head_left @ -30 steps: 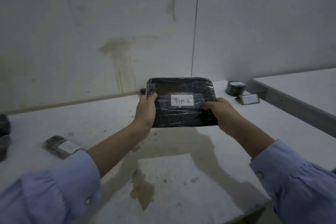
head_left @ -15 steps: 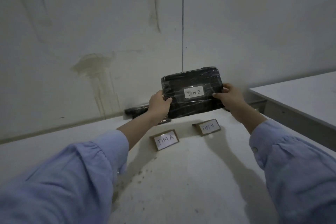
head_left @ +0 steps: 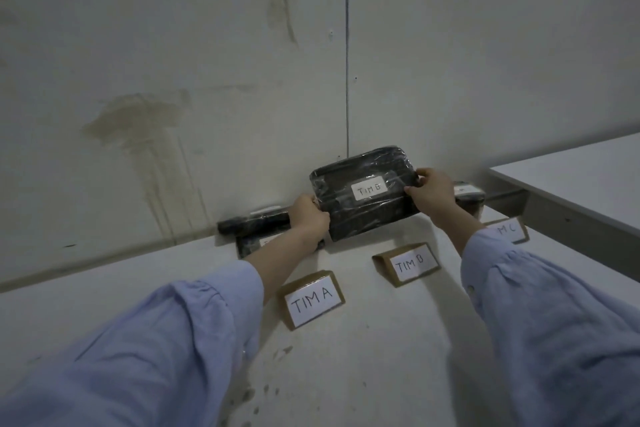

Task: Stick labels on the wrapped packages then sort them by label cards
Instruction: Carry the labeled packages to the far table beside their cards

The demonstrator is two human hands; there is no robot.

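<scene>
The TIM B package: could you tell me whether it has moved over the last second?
Yes: the TIM B package went forward toward the wall seam, now behind the TIM B card.

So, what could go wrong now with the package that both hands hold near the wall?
1. The left hand grips the TIM B package close beside the dark packages behind the TIM A card; it may bump them or mix the groups.
2. The right hand holds only a shiny wrapped edge; if it slips, the package could knock over the TIM B card in front.
</scene>
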